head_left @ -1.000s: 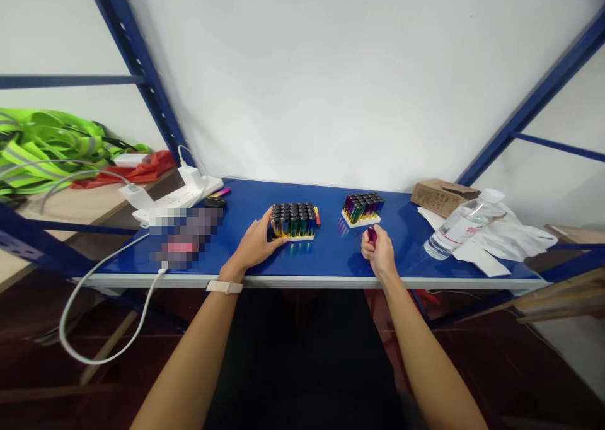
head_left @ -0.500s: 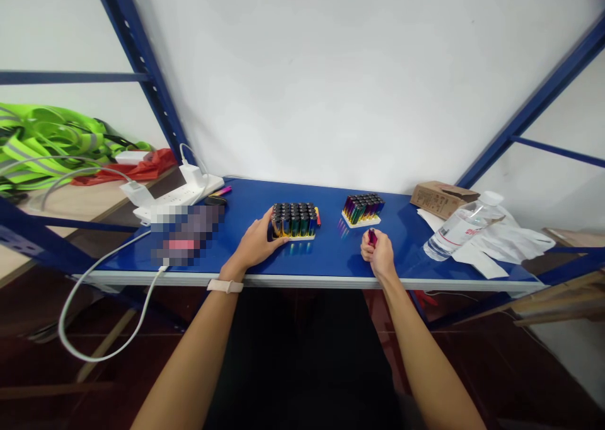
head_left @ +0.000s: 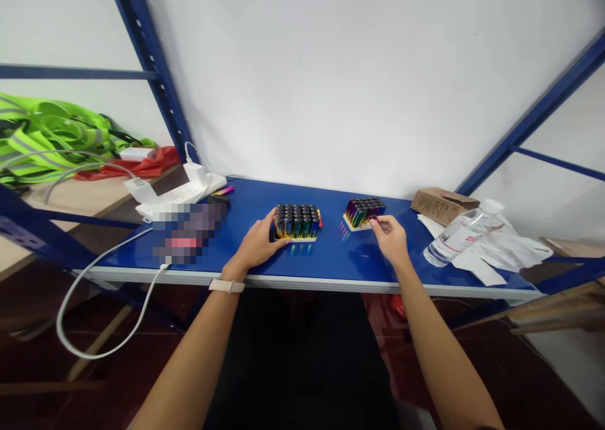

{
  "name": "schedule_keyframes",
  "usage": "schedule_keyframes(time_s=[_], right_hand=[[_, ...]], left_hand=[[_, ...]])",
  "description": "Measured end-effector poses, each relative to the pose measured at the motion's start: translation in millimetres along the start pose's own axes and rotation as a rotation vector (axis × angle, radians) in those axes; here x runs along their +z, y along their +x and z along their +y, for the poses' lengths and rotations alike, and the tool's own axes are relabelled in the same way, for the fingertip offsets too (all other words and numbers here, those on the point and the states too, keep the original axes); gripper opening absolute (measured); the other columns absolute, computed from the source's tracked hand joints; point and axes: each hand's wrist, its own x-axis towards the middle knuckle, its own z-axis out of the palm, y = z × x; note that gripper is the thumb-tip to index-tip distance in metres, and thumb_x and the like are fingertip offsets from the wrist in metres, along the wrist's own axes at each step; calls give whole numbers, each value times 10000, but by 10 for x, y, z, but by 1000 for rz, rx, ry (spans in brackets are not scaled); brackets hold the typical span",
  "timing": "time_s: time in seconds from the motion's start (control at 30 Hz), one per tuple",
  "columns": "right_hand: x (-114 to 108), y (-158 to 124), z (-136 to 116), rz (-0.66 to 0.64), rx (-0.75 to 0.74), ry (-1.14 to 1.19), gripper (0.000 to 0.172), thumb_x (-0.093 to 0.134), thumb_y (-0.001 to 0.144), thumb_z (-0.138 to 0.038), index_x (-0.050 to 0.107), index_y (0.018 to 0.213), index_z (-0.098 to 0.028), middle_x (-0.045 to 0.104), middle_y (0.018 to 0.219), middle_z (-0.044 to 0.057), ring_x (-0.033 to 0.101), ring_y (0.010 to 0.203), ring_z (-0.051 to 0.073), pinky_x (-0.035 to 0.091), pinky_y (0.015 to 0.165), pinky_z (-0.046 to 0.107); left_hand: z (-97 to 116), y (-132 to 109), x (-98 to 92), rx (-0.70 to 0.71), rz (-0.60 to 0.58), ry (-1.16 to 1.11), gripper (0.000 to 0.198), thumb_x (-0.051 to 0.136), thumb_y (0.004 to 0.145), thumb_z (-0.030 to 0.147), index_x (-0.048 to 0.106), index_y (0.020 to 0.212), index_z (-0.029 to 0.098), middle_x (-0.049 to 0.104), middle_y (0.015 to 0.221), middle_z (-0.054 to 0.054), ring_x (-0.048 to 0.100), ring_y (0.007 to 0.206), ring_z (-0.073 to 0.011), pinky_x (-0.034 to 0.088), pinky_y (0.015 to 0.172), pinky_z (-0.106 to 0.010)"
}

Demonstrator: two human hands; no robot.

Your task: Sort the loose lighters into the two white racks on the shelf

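Near the middle of the blue steel shelf [head_left: 331, 260] stands a block of upright lighters [head_left: 297, 222] with metallic bodies and black tops, in a white base. My left hand [head_left: 258, 244] rests on the shelf, its fingers against that block's left end. A smaller rack of similar lighters [head_left: 363, 212] stands to the right on a white base. My right hand [head_left: 390, 239] is at that rack's right end, its fingertips pinching a magenta lighter [head_left: 377, 222], which is partly hidden by the fingers. A pale band [head_left: 227, 285] circles my left wrist.
A white power strip [head_left: 177, 195] with plugged-in chargers lies at the shelf's left end, beside a pixelated blurred object [head_left: 186, 233]. A white cable [head_left: 94, 326] hangs below. To the right lie a plastic water bottle [head_left: 460, 241], a cardboard box [head_left: 442, 204] and white sheets [head_left: 496, 253].
My right hand has moved back and to the right, bringing the magenta lighter from the open shelf to the right rack. My left hand remains against the block.
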Motion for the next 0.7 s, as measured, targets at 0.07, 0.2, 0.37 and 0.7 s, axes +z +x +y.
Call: schedule_keyframes(time_s=[0.07, 0.2, 0.37, 0.7], right_hand=[[-48, 99, 26, 44, -48, -66, 457, 748, 795, -579, 663, 965, -163, 673, 977, 103, 619, 804, 203, 519, 702, 338], [-54, 230, 88, 34, -108, -98, 432, 749, 798, -552, 700, 981, -164, 676, 969, 91, 573, 720, 177, 497, 662, 329], [-1, 328, 162, -3, -105, -20, 489, 725, 813, -580, 672, 1038, -149, 670, 839, 67, 604, 665, 183, 525, 657, 347], [28, 356, 274, -169, -100, -44, 476, 645, 888, -573, 633, 1100, -147, 702, 773, 75, 718, 752, 251, 601, 768, 431]], left_hand=[[-6, -2, 3, 2, 4, -4, 960, 660, 885, 578, 212, 1649, 207, 447, 1584, -123, 457, 1432, -342, 361, 1175, -446], [-11, -6, 8, 13, 16, -18, 955, 674, 878, 569, 225, 1644, 215, 479, 1558, -112, 481, 1406, -330, 377, 1160, -435], [9, -6, 4, 8, 16, -28, 940, 683, 877, 539, 234, 1640, 223, 480, 1562, -93, 481, 1405, -327, 374, 1163, -440], [0, -7, 4, 4, 10, -25, 948, 691, 873, 543, 230, 1641, 231, 474, 1569, -91, 483, 1401, -336, 374, 1160, -443]])
